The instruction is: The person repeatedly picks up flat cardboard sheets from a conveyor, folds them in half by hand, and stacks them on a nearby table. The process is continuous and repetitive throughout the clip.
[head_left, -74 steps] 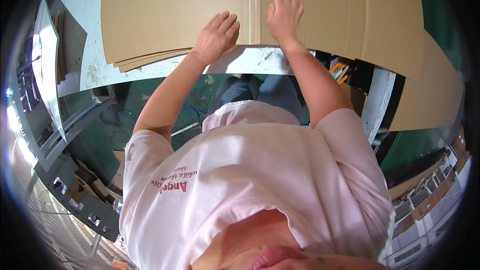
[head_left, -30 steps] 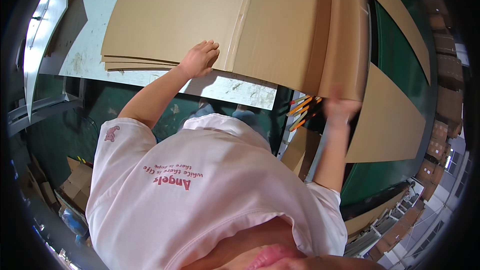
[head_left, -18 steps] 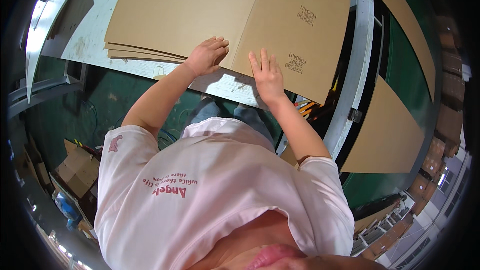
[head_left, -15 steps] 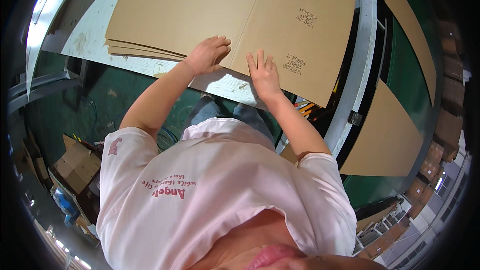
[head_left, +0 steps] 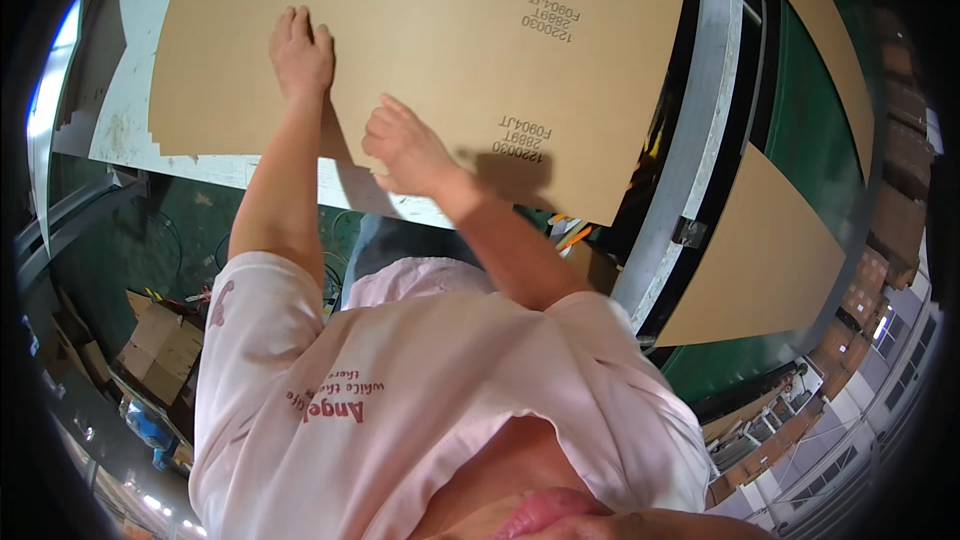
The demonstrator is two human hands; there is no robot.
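A large brown cardboard sheet [head_left: 420,10] lies across a white work table [head_left: 230,170], with rows of dark print on its right part. My left hand [head_left: 302,55] rests on the sheet left of its middle, fingers stretched out and holding nothing. Closer to me, at the sheet's near edge, my right hand [head_left: 408,148] is closed with its fingers curled in. Its palm side is hidden, so I cannot see whether anything is in it. A shadow falls on the cardboard beside this hand, which looks raised off the surface.
A grey metal rail [head_left: 690,160] runs along the table's right side. Beyond it, another cardboard piece [head_left: 760,250] lies on a green surface [head_left: 810,120]. Orange-handled items [head_left: 570,235] sit below the sheet's near right edge. An opened carton [head_left: 160,340] stands at lower left.
The cardboard sheet has shifted left, and its crease with it. My left hand has moved left and farther away. My right hand has moved left, and its spread fingers have curled closed.
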